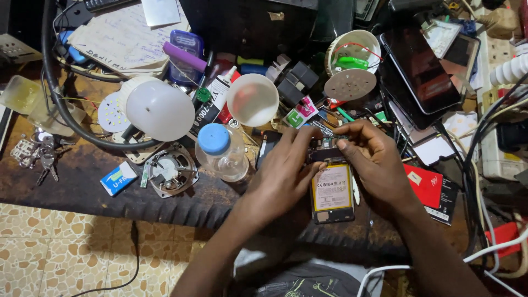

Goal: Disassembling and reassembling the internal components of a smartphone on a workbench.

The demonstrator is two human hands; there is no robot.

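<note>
Yellow shows on the battery (331,187) of an opened phone (332,190) that lies face down near the front edge of the dark desk (82,176), its long side running near to far. Both hands meet at its far end. The left hand (286,170) comes in from the left, fingers curled against the phone's left edge and upper corner, holding it. The right hand (374,157) comes from the right, its fingertips (342,145) pinched narrowly on the exposed board at the top of the phone.

Left of the left hand stands a small clear bottle (221,153) with a blue cap; what is in it I cannot tell. Farther back, a white bulb cup (253,99) lies tipped toward the camera and looks hollow. Far right of it, a round white housing (352,56) holds a green part and a red wire.
</note>
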